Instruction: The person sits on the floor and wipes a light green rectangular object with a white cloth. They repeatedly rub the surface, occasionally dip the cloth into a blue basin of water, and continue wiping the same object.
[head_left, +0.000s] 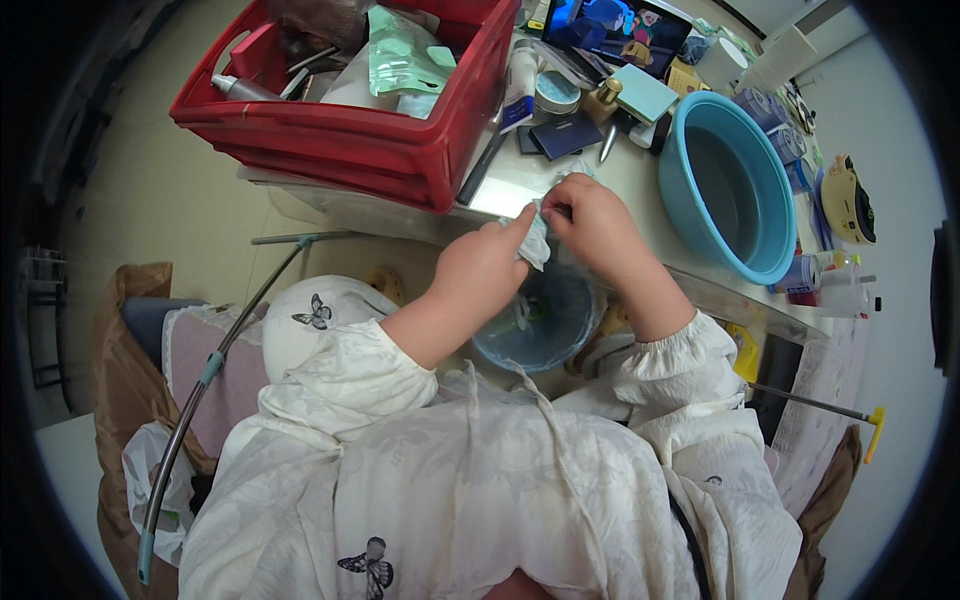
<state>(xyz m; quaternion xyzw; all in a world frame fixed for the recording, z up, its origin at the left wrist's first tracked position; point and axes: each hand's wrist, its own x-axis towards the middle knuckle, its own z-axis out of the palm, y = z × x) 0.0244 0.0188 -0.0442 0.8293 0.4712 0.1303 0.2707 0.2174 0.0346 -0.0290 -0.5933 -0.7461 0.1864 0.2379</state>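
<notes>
Close together over the table's front edge, my two hands meet at a crumpled white cloth or tissue (533, 244). My left hand (480, 277) grips it, with the index finger pointing up beside it. The thumb and fingers of my right hand (589, 217) are pinched together at the cloth's upper end; a small dark item seems to be between them, too hidden to name. Another crumpled white piece (576, 169) lies on the table just behind my right hand. Below my hands stands a round bin (536, 322) with a clear liner and some waste inside.
A red plastic crate (360, 135) full of packets and bottles stands at the left of the white table (637, 214). Behind my hands lie a dark blue compact (565, 135), a silver pen-like tube (608, 142) and cosmetics. A blue basin (671, 187) holding water is at the right.
</notes>
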